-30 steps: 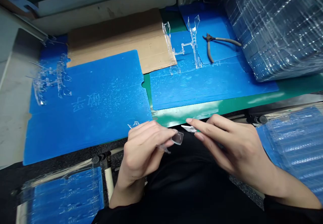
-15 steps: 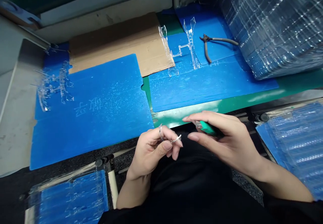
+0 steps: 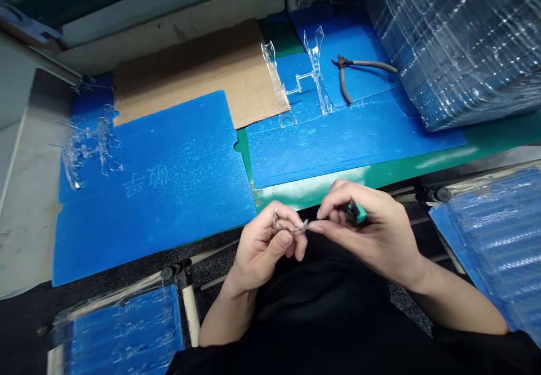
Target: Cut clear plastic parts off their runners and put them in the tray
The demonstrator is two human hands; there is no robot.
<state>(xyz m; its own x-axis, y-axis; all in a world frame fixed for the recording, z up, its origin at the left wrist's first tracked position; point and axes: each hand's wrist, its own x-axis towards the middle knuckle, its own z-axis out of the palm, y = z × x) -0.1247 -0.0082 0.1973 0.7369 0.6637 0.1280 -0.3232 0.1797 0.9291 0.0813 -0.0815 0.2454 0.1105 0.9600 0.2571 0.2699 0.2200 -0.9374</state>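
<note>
My left hand point(image 3: 266, 242) pinches a small clear plastic part point(image 3: 291, 227) just below the bench's front edge, over my dark lap. Beside it, my right hand point(image 3: 367, 228) grips a small green-handled tool point(image 3: 356, 211), and its fingertips touch the end of the clear part. Whether the tool has a blade showing is hidden by my fingers.
A clear plastic stand point(image 3: 296, 85) stands upright on the right blue sheet point(image 3: 359, 138), with cutting pliers point(image 3: 359, 71) behind it. Several loose clear parts point(image 3: 88, 147) lie on the left blue sheet point(image 3: 160, 195). A stack of clear trays point(image 3: 460, 37) fills the far right. Cardboard point(image 3: 203, 71) lies behind.
My right hand has curled in and moved left until its fingertips met the clear part. My left hand has turned the part and shifted slightly right.
</note>
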